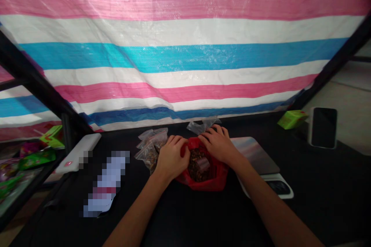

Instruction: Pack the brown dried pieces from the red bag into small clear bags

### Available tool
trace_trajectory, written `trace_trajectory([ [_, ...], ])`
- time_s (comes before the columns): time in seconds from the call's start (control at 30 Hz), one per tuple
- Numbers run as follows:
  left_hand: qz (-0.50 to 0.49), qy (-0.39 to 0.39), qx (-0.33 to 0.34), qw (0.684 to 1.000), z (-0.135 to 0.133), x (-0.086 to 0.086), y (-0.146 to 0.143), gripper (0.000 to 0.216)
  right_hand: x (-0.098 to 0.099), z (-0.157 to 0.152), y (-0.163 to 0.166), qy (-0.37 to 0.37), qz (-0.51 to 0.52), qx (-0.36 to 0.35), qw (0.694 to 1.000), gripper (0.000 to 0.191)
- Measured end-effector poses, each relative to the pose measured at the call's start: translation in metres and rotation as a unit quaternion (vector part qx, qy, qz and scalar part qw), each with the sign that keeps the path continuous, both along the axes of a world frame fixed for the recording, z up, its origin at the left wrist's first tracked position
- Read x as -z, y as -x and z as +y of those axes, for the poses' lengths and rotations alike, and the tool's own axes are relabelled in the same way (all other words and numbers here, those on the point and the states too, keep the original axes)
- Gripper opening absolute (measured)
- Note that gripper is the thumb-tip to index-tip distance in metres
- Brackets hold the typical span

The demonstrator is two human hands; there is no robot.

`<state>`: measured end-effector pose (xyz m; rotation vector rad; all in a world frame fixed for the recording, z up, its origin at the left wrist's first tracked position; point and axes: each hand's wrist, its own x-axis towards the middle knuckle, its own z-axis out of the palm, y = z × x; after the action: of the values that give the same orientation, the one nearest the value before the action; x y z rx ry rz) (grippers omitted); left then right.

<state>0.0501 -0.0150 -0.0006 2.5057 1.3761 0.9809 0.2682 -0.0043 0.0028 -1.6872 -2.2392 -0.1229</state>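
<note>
A red plastic bag [213,185] stands on the black table with its mouth spread wide. Small dark brown dried pieces [195,170] fill it, and a small translucent pinkish object of unclear kind [203,164] lies among them. My left hand [174,157] is closed on the bag's left rim, thumb towards the inside. On the far right rim, my right hand [218,143] grips the red plastic, its fingers curled over the edge. Beside my left hand lie several filled clear zip bags [150,152]. Clear plastic bags [199,126], seemingly without contents, lie beyond my right hand.
A kitchen scale with a metallic plate [257,154] and dark display [278,188] is partly under my right forearm. A phone [323,128] and green box [292,119] stand right. Left are a white device [79,152], a blurred-out packet [107,181] and a rack's black bar [37,73].
</note>
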Motion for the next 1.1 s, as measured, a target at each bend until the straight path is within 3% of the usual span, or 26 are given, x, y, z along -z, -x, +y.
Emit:
trace_trajectory([
  [0.2, -0.094, -0.076, -0.012, 0.993, 0.003, -0.004, 0.001, 0.036, -0.014, 0.003, 0.007, -0.052, 0.106, -0.055, 0.991, 0.027],
  [0.4, 0.01, -0.118, 0.037, 0.992, 0.006, 0.0, 0.008, 0.072, -0.047, -0.028, 0.042, -0.078, 0.131, -0.231, 0.961, 0.024],
  [0.53, -0.044, -0.126, 0.046, 0.99, 0.008, 0.004, 0.011, 0.058, -0.053, -0.04, 0.054, -0.081, 0.144, -0.277, 0.947, 0.021],
  [0.63, -0.093, -0.13, 0.026, 0.987, 0.009, 0.001, 0.012, 0.033, -0.056, -0.039, 0.045, -0.087, 0.197, -0.255, 0.943, 0.029],
  [0.73, -0.153, -0.112, -0.018, 0.982, 0.01, -0.002, 0.01, 0.008, -0.063, -0.037, 0.027, -0.026, 0.202, -0.227, 0.952, 0.036],
  [0.87, -0.199, -0.101, -0.039, 0.974, 0.009, -0.003, 0.009, 0.009, -0.064, -0.038, 0.011, 0.123, 0.132, -0.22, 0.959, 0.025],
  [0.97, -0.203, -0.112, -0.062, 0.971, 0.007, -0.002, 0.01, 0.01, -0.059, -0.038, 0.009, 0.189, 0.115, -0.199, 0.955, 0.027],
  [1.03, -0.206, -0.058, -0.057, 0.975, 0.007, -0.004, 0.01, 0.01, -0.056, -0.037, 0.008, 0.216, 0.106, -0.191, 0.952, 0.025],
  [1.1, -0.205, 0.043, -0.016, 0.978, 0.006, -0.007, 0.011, 0.01, -0.055, -0.036, 0.005, 0.232, 0.096, -0.175, 0.952, 0.025],
])
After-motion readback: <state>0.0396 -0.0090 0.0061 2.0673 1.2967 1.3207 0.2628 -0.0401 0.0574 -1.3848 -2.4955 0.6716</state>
